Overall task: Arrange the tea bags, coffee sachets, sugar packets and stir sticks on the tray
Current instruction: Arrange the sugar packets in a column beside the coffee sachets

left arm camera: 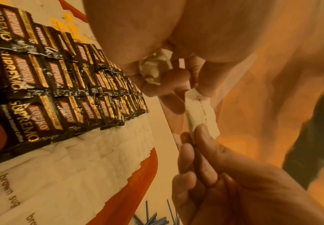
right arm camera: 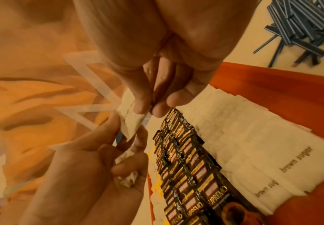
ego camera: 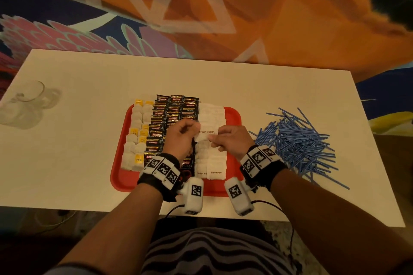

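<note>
On the red tray [ego camera: 233, 116], white tea bags [ego camera: 136, 138] with yellow tags, black coffee sachets [ego camera: 172, 116] and white sugar packets [ego camera: 211, 158] are laid in overlapping columns. One sugar packet [ego camera: 206, 133] is held above them. Blue stir sticks [ego camera: 299, 138] are piled on the bench, right of the tray.

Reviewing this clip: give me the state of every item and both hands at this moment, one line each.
Sugar packet: held up, pinched at both ends.
Left hand: also clutches crumpled paper.
Right hand: pinches packet.
Tea bags, coffee sachets, sugar rows: lined on tray.
Stir sticks: piled off tray.
Glass: on table.
</note>
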The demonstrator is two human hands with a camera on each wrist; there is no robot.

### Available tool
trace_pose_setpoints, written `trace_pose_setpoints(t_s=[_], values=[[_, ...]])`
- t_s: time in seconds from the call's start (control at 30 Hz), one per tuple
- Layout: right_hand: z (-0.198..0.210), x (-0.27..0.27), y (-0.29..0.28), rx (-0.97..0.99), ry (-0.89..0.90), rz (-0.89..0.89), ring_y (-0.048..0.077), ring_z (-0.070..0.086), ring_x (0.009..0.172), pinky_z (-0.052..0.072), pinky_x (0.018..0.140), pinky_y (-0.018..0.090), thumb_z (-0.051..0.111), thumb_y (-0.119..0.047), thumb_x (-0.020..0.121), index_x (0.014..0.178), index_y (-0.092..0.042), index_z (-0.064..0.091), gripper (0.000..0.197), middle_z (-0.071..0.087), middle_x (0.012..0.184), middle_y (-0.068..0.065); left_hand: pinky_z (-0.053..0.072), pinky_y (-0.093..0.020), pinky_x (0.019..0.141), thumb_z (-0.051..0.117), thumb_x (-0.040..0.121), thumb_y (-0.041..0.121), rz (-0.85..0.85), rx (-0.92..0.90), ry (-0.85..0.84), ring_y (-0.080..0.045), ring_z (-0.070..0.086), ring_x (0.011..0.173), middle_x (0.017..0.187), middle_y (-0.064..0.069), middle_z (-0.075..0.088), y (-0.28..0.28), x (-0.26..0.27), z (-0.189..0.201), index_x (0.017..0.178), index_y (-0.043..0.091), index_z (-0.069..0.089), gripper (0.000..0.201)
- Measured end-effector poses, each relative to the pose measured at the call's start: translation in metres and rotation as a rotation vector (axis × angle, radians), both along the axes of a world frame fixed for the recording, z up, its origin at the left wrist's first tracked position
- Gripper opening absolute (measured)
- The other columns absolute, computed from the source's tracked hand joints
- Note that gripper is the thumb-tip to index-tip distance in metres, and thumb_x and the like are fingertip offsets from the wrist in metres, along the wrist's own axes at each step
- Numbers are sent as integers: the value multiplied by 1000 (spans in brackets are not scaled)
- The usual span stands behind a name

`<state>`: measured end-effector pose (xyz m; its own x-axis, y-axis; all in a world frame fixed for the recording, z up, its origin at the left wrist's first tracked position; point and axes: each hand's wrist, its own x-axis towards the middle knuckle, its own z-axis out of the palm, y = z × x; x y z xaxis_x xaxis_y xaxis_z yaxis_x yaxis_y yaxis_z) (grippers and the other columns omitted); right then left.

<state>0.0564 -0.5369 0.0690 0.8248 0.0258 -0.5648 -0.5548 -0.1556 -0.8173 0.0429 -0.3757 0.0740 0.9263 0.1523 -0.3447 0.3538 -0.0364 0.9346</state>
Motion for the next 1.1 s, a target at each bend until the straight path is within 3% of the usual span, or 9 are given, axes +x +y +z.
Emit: trace_pose_setpoints(t_s=[0.2,0.33,0.53,0.63,0.73,0.77,0.83,0.93,1.1], values=[[-20,-20,-1,-84,20,102,11,71,73,55,65,24,81,-20,79,87,-12,65,19,75,84,8,42,-22,45,63,97,22,-52,127,56,-6,51,48,67,6,62,10,-15,-24,88,17,71,13],[-39,-38,-4,-179,71,199,14,69,72,55,67,26,77,-20,83,70,-8,62,23,74,77,8,40,-23,45,59,99,26,16,81,212,-12,62,62,75,0,69,20,-27,-39,90,16,67,16],[-71,-61,-2,-399,151,390,13,65,78,48,67,23,74,-33,83,71,-15,66,23,72,78,0,37,-23,40,56,101,28,30,85,313,-10,60,61,77,2,67,41,-50,-53,93,16,65,16],[-79,-68,4,-490,169,434,16,64,83,40,59,18,72,-35,83,69,-19,64,23,69,82,-1,36,-23,39,55,101,27,50,73,337,-12,58,60,78,0,66,51,-59,-60,92,16,65,17],[-82,-71,10,-621,140,507,15,58,89,39,69,20,69,-37,87,84,-17,65,20,63,91,-3,36,-23,41,55,101,26,67,73,354,-12,57,60,76,1,66,56,-66,-63,90,16,66,18],[-85,-72,12,-632,132,500,14,56,89,39,72,20,69,-36,87,85,-17,63,20,61,93,-4,36,-23,41,56,101,26,72,72,359,-11,57,60,76,1,66,57,-68,-63,91,17,66,18],[-92,-74,14,-612,143,436,9,54,83,38,63,15,73,-35,84,82,-20,60,20,62,97,-5,36,-22,41,56,101,26,75,68,358,-10,57,59,75,1,66,59,-71,-64,92,16,66,17],[-95,-79,17,-571,131,305,5,50,69,33,53,16,77,-28,81,82,-16,60,21,60,84,-5,35,-22,39,56,101,25,85,68,355,-10,56,58,74,1,65,61,-74,-66,94,15,65,15],[-96,-82,15,-630,55,256,10,52,67,35,53,20,81,-34,75,75,-19,52,33,56,74,-7,35,-21,38,57,100,24,92,69,370,-9,56,57,74,2,65,60,-73,-65,93,16,64,13]])
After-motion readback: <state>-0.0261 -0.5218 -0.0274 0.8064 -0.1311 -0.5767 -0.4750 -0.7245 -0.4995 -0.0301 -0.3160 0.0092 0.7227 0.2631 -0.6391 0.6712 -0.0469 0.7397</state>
